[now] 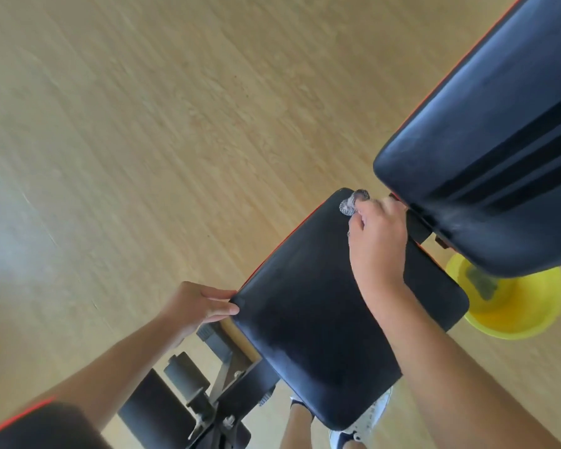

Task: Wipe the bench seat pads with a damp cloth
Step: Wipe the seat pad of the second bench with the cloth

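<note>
At the lower left of the frame, the left hand (201,304) is laid with fingers flat and together against the near corner of the seat pad (318,319), apparently to steady it. Further up, right of centre, a small patterned cloth (352,202) is bunched in the closed right hand (378,241) and pressed onto the pad's far corner. Beyond, the back pad (486,150) is seen raised at the upper right, and a yellow basin (518,309) stands on the floor (143,124) beneath it, probably kept near for rinsing.

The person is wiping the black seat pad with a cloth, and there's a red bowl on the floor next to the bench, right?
Not quite. The head view shows the bowl is yellow, not red. The rest holds: the right hand presses a cloth on the black seat pad.
</note>
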Available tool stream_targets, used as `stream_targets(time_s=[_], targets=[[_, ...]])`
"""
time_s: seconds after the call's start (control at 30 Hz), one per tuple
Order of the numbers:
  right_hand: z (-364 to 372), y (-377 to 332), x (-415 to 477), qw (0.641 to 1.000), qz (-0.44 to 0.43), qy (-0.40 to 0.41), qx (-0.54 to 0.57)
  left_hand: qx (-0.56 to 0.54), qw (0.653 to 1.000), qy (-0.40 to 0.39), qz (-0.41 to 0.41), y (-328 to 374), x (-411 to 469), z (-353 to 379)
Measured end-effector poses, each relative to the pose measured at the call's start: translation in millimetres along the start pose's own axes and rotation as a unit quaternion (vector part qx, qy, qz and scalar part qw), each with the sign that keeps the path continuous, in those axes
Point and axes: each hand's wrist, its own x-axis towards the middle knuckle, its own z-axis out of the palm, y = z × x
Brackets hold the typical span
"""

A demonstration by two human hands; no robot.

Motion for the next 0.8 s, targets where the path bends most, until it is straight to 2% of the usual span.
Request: stream_targets(time_s=[0.03, 0.07, 0.13, 0.17, 0.2, 0.23, 0.27, 0.3, 0.33, 0.4, 0.43, 0.47, 0.5, 0.53, 0.6, 0.67, 0.7, 0.73, 0.77, 0.8], targets=[[9.2, -14.2, -7.2, 0.999, 0.045, 0.015, -0.009, -0.014, 1.0, -0.003, -0.006, -2.5, -1.0, 0.1], [20.7, -33.2, -31.3, 0.999, 0.034, -0.01, -0.007, -0.036, 0.999, -0.009, -0.015, -5.1, -2.1, -0.1], [32.2, -70.7, -103.1, 0.985, -0.085, -0.145, 0.044, -0.097, 0.994, -0.022, -0.034, -8.3, -4.7, -3.7], [31.8, -79.9, -139.5, 0.956, -0.165, -0.232, 0.067, -0.117, 0.992, -0.031, -0.04, -9.8, -5.5, -6.7], [27.4, -85.0, -167.8, 0.919, -0.264, -0.286, 0.071, -0.12, 0.991, -0.044, -0.044, -10.2, -6.1, -9.5], [22.0, -81.7, -176.6, 0.876, -0.356, -0.322, 0.053, -0.115, 0.991, -0.058, -0.044, -8.4, -8.1, -10.5], [19.5, -71.2, -164.3, 0.849, -0.424, -0.312, 0.043, -0.112, 0.99, -0.069, -0.044, -6.0, -9.6, -10.8], [21.0, -59.6, -136.7, 0.857, -0.438, -0.271, 0.031, -0.108, 0.99, -0.074, -0.042, -4.2, -9.0, -10.4], [21.9, -49.1, -95.0, 0.899, -0.383, -0.211, 0.015, -0.101, 0.991, -0.076, -0.036, -2.0, -7.3, -10.9], [11.1, -30.9, -9.3, 0.979, -0.174, -0.102, -0.024, -0.085, 0.993, -0.077, -0.037, 1.8, -4.9, -12.8], [8.4, -21.9, 16.1, 0.995, -0.066, -0.066, -0.025, -0.076, 0.993, -0.08, -0.039, 1.3, -3.4, -13.2], [10.6, -21.1, 22.7, 0.999, -0.007, -0.027, -0.025, -0.071, 0.993, -0.08, -0.039, 1.5, -2.1, -12.6], [14.1, -30.5, 9.0, 0.999, -0.004, -0.035, -0.014, -0.072, 0.994, -0.077, -0.039, 3.1, -1.8, -12.1], [21.6, -43.2, -24.7, 0.994, -0.061, -0.093, 0.001, -0.074, 0.994, -0.072, -0.042, 4.4, -4.4, -11.2], [23.8, -61.5, -114.8, 0.953, -0.192, -0.231, 0.033, -0.068, 0.996, -0.049, -0.039, 8.9, -10.0, -6.0], [10.8, -42.3, -179.5, 0.909, -0.294, -0.292, 0.045, -0.014, 0.999, -0.026, -0.021, 14.0, -16.8, -0.3], [-3.2, -20.0, -188.4, 0.885, -0.344, -0.312, 0.036, 0.036, 0.999, -0.019, 0.0, 16.1, -19.0, 2.0], [-18.4, 9.5, -178.8, 0.876, -0.371, -0.308, 0.02, 0.091, 0.996, -0.011, 0.022, 18.2, -20.9, 3.6], [-32.9, 41.0, -160.1, 0.886, -0.372, -0.276, 0.001, 0.145, 0.989, -0.004, 0.04, 19.7, -21.3, 5.0], [-51.0, 68.2, -131.0, 0.914, -0.336, -0.226, -0.028, 0.19, 0.98, 0.008, 0.054, 20.9, -20.7, 6.2]])
